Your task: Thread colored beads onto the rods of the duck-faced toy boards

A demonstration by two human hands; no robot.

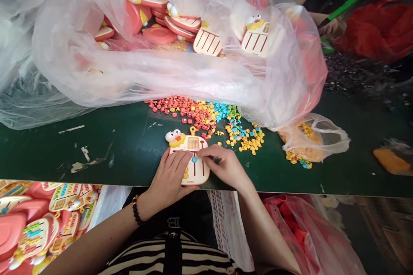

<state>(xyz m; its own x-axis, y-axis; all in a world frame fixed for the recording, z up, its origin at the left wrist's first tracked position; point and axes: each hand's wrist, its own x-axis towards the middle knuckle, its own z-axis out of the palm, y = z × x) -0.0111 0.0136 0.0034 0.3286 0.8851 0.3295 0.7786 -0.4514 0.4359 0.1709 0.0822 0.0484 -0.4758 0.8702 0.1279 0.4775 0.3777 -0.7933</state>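
A cream-and-red sliding toy board (200, 174) with a big-eyed yellow duck-like head (176, 137) lies flat at the table's near edge. My left hand (171, 174) is wrapped over its left side, fingers closed on it, partly covering yellow pieces in the left slot. A blue piece (194, 160) sits in the middle slot. My right hand (222, 161) is over the board's upper right part, thumb and fingertips pinched together; what they hold, if anything, is too small to make out. Small red pieces (193, 116) and yellow pieces (251, 142) are heaped just beyond the board.
A large clear plastic bag (180, 75) of toy boards spans the table's far side. To the right lies a small bag (329, 142) of yellow pieces. Boards with pieces (35, 232) fill a container at lower left. A co-worker's hand (331, 28) shows at upper right.
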